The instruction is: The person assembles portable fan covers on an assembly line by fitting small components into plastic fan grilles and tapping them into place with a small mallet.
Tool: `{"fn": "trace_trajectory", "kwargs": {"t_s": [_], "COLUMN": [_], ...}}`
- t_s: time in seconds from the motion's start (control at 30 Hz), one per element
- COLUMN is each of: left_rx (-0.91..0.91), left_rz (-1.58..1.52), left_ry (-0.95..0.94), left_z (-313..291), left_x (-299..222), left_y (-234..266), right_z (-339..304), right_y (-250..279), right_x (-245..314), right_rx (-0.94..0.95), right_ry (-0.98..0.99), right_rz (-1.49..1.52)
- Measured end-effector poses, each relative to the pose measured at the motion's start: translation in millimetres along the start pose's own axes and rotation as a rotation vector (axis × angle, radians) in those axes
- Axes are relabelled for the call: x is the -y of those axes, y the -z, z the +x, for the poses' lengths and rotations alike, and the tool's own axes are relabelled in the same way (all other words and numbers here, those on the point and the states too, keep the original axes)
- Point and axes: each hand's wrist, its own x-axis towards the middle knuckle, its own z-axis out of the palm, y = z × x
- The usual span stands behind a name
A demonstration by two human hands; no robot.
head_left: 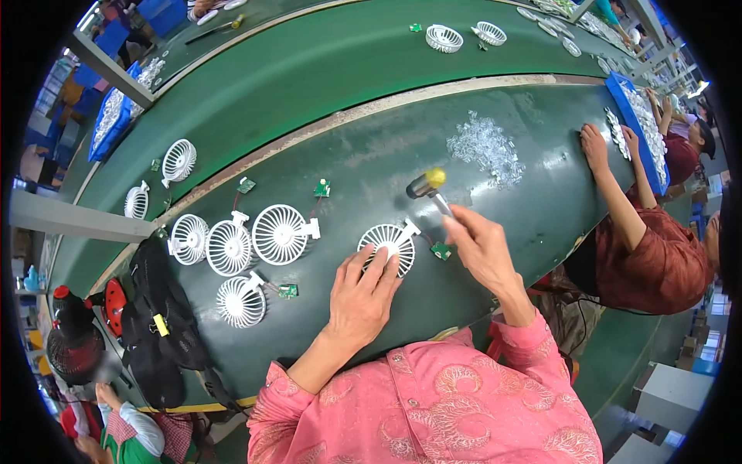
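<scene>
My left hand [362, 298] lies flat with outstretched fingers on a round white fan grille [385, 236], which rests on the green worktop. A short neck on the grille points up and right, and a small green circuit board [441, 250] lies beside it. My right hand [483, 251] is closed round the handle of a small hammer [427, 184] with a black and yellow head. The hammer head is raised above the worktop, apart from the grille. Left of my hands sit several more white fan grilles [280, 234], some with circuit boards [288, 291] on wires.
Small clear plastic pieces [487, 149] form a pile at the far right. A co-worker's hand [594, 147] rests near a blue bin [646, 135]. Behind runs a green conveyor belt [309, 93] carrying grilles. A black bag [161, 325] and a metal post [81, 216] stand at the left.
</scene>
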Motion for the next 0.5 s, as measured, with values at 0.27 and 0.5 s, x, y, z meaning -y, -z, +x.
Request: {"fn": "trace_trajectory", "kwargs": {"t_s": [0.27, 0.5], "left_rx": [0.002, 0.029], "left_rz": [-0.036, -0.061], "left_ry": [-0.003, -0.005], "left_z": [1, -7], "left_x": [-3, 2], "left_y": [-1, 10], "right_z": [-38, -6], "right_y": [-11, 26], "right_x": [-20, -25], "right_rx": [-0.049, -0.171], "right_ry": [0.422, -0.215], "right_rz": [-0.283, 0.047]}}
